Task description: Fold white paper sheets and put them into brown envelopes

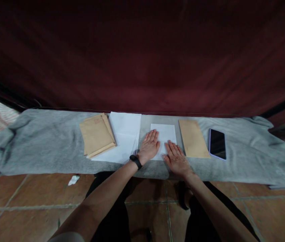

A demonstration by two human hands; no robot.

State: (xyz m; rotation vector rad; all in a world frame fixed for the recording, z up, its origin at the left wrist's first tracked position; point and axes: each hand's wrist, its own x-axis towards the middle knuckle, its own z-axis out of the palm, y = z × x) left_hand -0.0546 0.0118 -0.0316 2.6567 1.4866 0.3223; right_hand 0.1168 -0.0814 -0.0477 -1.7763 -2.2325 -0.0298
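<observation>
A folded sheet of white paper (164,131) lies flat in front of me. My left hand (150,145) rests on its left side, fingers stretched out and flat. On its lower right part lies my right hand (177,158), also flat with the fingers extended. Just left of my left hand are larger white sheets (126,129), partly under a stack of brown envelopes (97,132). To the right of my right hand is a single brown envelope (194,138). Neither hand grips anything.
The grey cloth (51,141) covers a long narrow surface. A phone with a purple case (217,144) lies right of the single envelope. A dark red curtain-like sheet (142,67) rises behind. A crumpled white tissue (74,179) is on the tiled floor (43,191).
</observation>
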